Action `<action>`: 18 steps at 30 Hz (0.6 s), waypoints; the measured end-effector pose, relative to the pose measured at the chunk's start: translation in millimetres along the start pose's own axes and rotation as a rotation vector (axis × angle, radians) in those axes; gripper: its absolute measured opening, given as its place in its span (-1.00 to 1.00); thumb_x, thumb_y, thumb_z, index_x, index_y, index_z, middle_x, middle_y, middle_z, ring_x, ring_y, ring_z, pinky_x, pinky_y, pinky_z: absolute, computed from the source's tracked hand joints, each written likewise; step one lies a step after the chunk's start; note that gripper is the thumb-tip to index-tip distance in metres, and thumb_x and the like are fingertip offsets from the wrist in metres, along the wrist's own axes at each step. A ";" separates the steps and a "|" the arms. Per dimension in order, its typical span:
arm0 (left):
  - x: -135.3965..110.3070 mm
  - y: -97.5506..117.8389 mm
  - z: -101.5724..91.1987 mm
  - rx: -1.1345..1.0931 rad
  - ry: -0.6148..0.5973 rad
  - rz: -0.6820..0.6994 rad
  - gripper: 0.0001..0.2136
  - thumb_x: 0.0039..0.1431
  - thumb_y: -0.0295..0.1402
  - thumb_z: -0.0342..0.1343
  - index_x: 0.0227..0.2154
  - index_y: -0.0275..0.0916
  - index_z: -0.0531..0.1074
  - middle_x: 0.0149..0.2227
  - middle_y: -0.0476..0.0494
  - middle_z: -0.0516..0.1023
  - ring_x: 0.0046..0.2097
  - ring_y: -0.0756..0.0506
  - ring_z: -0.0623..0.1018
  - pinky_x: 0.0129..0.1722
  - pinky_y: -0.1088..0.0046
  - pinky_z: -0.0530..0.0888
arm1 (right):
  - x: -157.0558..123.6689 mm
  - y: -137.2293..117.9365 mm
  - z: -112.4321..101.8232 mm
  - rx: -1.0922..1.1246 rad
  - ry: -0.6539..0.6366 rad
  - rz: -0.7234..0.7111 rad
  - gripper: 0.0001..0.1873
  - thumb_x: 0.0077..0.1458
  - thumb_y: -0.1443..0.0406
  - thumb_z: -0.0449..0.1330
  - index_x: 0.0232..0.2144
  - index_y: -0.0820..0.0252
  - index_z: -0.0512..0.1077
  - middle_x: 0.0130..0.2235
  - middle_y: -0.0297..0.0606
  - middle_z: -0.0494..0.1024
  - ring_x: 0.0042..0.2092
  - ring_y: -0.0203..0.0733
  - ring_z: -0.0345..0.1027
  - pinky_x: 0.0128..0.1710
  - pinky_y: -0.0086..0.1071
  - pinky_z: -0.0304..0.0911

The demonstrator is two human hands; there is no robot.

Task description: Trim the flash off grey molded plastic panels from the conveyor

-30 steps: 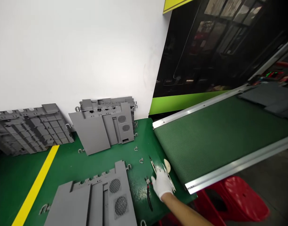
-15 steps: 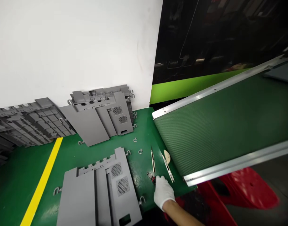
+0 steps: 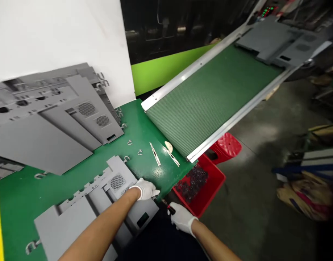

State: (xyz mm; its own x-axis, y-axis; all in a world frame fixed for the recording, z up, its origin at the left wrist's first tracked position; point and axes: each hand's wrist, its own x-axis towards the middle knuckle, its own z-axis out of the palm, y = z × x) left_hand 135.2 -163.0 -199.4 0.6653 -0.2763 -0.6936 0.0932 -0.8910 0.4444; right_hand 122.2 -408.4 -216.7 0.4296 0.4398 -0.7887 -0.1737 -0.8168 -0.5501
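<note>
A grey plastic panel (image 3: 82,214) with round vent grilles lies flat on the green table (image 3: 139,137). My left hand (image 3: 146,189), in a white glove, grips the panel's right edge near its corner. My right hand (image 3: 182,218), also gloved, is closed on red-and-black handled cutters (image 3: 166,205), whose tip points at the panel corner by my left hand. Two thin metal blades (image 3: 155,159) and a small pale piece (image 3: 169,146) lie on the table just beyond.
More grey panels (image 3: 54,119) lean against the white wall at the left. A green conveyor belt (image 3: 209,98) slopes up to the right, carrying further panels (image 3: 275,43). A red bin (image 3: 201,186) of dark scraps and a red stool (image 3: 227,145) sit below the table edge.
The view has swung right and down. My right hand has taken up the cutters and drawn back to the table's edge. My left hand has come into view and gripped the panel.
</note>
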 end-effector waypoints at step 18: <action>20.0 -1.5 3.4 -0.060 -0.085 -0.037 -0.46 0.26 0.10 -0.19 -0.53 -0.21 0.45 -0.57 -0.01 0.41 -0.50 -0.01 0.27 0.03 0.20 0.20 | 15.1 4.8 21.6 -0.540 0.066 -0.167 -0.73 -0.05 0.39 0.08 -0.22 0.14 0.37 -0.20 -0.15 0.53 -0.19 -0.05 0.45 -0.31 -0.32 0.17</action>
State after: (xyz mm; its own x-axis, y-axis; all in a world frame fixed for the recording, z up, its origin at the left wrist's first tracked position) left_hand 145.9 -168.5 -215.9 0.5952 -0.2755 -0.7549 0.1623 -0.8789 0.4486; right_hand 108.7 -397.7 -237.2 0.4696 0.5691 -0.6749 0.3713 -0.8209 -0.4339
